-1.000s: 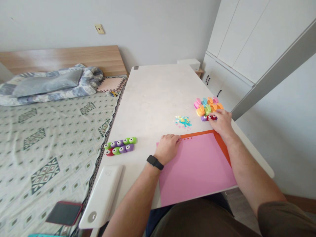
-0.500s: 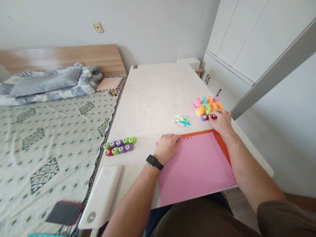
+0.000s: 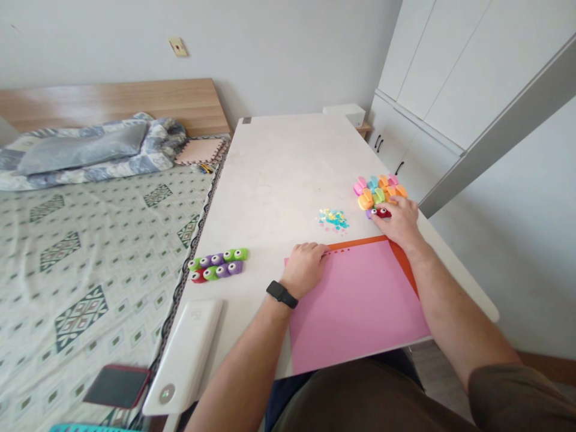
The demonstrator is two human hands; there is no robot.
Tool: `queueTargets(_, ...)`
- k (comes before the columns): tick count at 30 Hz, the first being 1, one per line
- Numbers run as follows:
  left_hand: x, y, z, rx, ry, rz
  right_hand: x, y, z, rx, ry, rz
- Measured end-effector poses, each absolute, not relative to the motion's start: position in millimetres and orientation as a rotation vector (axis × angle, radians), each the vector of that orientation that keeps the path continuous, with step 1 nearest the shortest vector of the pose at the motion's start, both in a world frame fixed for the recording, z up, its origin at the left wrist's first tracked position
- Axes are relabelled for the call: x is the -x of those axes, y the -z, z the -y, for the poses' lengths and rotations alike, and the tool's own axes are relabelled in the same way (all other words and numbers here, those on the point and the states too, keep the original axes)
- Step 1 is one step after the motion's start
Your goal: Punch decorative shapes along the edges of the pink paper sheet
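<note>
A pink sheet of paper (image 3: pixel 355 306) lies on the white table over an orange sheet (image 3: pixel 405 268), whose edge shows along the top and right. My left hand (image 3: pixel 305 267), with a black watch on the wrist, is closed over the pink sheet's upper left edge. Small punched shapes run beside its thumb. At the right, my right hand (image 3: pixel 400 222) has thumb and fingers around a red craft punch (image 3: pixel 383 212), beside a purple punch (image 3: pixel 369 213). Behind them stand several larger pastel punches (image 3: pixel 378 195). Fingers hide part of that row.
Small blue, yellow and pink paper cutouts (image 3: pixel 333 219) lie in a pile mid-table. Several green, purple and red punches (image 3: pixel 218 265) stand in two rows at the left. A white device (image 3: pixel 186 354) lies at the table's left edge, next to a bed (image 3: pixel 112 252).
My right hand has shifted slightly left along the row of small punches, and its fingers now surround the red one. The left hand stays put on the paper.
</note>
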State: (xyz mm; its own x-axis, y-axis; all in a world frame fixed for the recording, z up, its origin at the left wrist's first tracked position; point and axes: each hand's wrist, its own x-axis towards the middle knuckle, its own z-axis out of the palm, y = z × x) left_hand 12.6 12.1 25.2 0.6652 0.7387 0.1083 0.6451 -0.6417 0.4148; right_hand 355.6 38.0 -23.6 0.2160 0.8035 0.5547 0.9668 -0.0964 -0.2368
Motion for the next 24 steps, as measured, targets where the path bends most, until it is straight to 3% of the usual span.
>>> queueTargets(24,-12,-27,-12,-2.539,-0.360,-1.098,-361,18,-38,2.008,0.339,1.544)
